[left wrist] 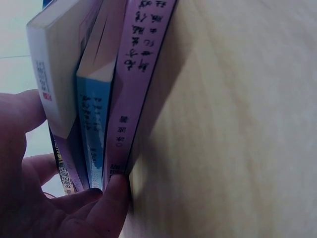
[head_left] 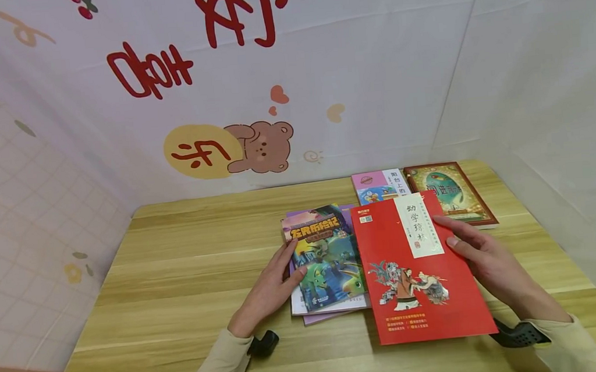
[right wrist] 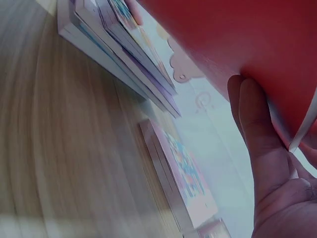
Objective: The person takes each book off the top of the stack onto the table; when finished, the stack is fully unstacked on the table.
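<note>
My right hand point(head_left: 498, 263) grips a red book point(head_left: 401, 294) by its right edge, thumb over the cover and fingers beneath, as the right wrist view shows. The book is raised above the table and overlaps the right side of a book stack. My left hand point(head_left: 269, 287) rests against the stack's left side. A dinosaur comic book point(head_left: 325, 265) lies on top of that stack. In the left wrist view my fingers touch the spines of a white book point(left wrist: 54, 84), a blue book point(left wrist: 93, 129) and a purple book point(left wrist: 131, 89) under it.
Behind the red book lie a pink-and-white book point(head_left: 377, 187) and a brown-bordered book point(head_left: 467, 193), side by side near the table's back right corner. The wooden table point(head_left: 193, 258) meets a printed white curtain point(head_left: 372, 57) at its far edge.
</note>
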`<state>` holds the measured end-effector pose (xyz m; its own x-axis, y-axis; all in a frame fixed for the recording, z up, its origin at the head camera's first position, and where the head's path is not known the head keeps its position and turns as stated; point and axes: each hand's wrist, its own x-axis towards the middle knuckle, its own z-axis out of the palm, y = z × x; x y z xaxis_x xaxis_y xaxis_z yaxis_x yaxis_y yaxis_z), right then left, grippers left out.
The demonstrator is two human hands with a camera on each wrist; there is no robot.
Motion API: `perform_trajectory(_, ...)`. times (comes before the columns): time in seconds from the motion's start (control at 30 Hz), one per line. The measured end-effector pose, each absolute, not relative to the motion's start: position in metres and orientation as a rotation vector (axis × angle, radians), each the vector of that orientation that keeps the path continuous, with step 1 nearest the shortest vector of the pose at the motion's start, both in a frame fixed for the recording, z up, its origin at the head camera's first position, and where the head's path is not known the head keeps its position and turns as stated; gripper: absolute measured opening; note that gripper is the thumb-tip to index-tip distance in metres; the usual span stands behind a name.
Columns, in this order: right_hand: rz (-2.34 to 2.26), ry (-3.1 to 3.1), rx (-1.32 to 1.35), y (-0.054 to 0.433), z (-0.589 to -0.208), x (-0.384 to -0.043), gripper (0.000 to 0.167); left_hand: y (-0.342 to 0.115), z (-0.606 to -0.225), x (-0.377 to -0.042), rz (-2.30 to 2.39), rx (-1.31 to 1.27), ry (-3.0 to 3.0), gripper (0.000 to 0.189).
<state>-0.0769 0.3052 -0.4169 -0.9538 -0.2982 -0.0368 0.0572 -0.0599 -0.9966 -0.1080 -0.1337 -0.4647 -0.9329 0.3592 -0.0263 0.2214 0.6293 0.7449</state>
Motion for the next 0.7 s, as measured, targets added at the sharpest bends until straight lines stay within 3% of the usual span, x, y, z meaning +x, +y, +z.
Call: perform_trajectory(0.7, -2.208, 1.923, -0.189, 0.362, -0.423, -0.059, 0.055, -0.134, -0.463, -0.107, 1.189, 0.444, 2.656, 0.074)
